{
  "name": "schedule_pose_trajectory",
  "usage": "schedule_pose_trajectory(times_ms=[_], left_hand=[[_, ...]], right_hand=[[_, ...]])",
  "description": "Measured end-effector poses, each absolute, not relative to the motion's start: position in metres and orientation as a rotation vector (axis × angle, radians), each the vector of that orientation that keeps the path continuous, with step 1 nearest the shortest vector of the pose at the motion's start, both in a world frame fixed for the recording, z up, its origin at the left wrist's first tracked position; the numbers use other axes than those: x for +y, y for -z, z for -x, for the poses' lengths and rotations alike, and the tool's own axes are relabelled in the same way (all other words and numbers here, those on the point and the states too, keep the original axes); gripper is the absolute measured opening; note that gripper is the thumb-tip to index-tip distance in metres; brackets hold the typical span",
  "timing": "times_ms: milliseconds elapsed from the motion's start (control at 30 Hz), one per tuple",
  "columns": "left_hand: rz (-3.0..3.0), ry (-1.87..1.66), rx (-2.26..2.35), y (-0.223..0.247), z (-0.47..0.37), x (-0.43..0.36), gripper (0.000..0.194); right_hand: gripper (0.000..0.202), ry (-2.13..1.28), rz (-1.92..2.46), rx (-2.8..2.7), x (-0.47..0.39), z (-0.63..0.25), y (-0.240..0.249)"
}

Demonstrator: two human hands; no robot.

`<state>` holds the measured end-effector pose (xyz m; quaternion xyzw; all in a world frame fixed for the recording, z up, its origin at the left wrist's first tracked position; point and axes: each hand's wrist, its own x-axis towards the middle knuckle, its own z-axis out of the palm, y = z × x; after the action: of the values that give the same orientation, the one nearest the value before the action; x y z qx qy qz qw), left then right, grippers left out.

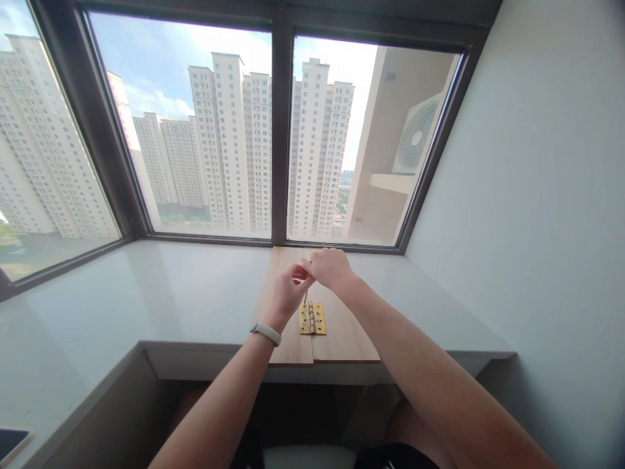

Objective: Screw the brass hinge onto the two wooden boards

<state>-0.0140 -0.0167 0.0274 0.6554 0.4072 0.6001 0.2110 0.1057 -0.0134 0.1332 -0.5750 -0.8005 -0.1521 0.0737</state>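
A brass-coloured butterfly hinge [319,320] lies across the seam between two light wooden boards, the left board [288,348] and the right board [346,345]. Above it, a screwdriver [305,298] with a red handle stands nearly upright, its thin shaft reaching down to the hinge's upper left part. My left hand [289,291] is closed with its fingers about the handle. Over the top of that handle, my right hand [332,267] is also closed, touching the left fingertips. Most of the handle is hidden by the fingers. Whether a screw sits under the tip is too small to tell.
Both boards rest on a white windowsill counter [209,293], its front edge facing me. Behind stands a dark-framed window [279,130], and at right a white wall [527,163]. A dark flat device [12,443] lies at the lower left corner.
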Motion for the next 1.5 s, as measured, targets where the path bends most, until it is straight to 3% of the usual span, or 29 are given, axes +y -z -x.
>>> schedule_pose_trajectory(times_ms=[233,467,700,900,1100,1300,1500], left_hand=[[-1.863,-1.686,1.149,-0.025,0.015,-0.013,0.022],[-1.878,-1.634,1.136,-0.024,0.023,-0.009,0.017],[-1.894,-1.543,1.046,-0.023,0.027,-0.006,0.021],[-1.890,-1.495,1.007,-0.019,0.028,-0.001,0.023],[-1.871,-1.466,0.976,-0.019,0.029,-0.003,0.028],[-1.893,-1.521,1.018,-0.025,0.026,-0.010,0.022],[-1.828,-1.632,1.144,-0.026,0.019,-0.012,0.018]], right_hand=[[0.056,0.399,1.706,-2.370,-0.019,-0.106,-0.132],[0.020,0.167,1.340,-2.597,-0.017,-0.120,-0.138],[0.012,0.195,1.389,-2.640,-0.012,-0.121,-0.138],[0.014,0.359,1.384,-2.682,-0.013,-0.119,-0.139],[0.030,0.421,1.384,-2.662,-0.013,-0.116,-0.140],[0.045,0.483,1.482,-2.603,-0.018,-0.109,-0.140],[0.047,0.496,1.637,-2.498,-0.018,-0.097,-0.136]])
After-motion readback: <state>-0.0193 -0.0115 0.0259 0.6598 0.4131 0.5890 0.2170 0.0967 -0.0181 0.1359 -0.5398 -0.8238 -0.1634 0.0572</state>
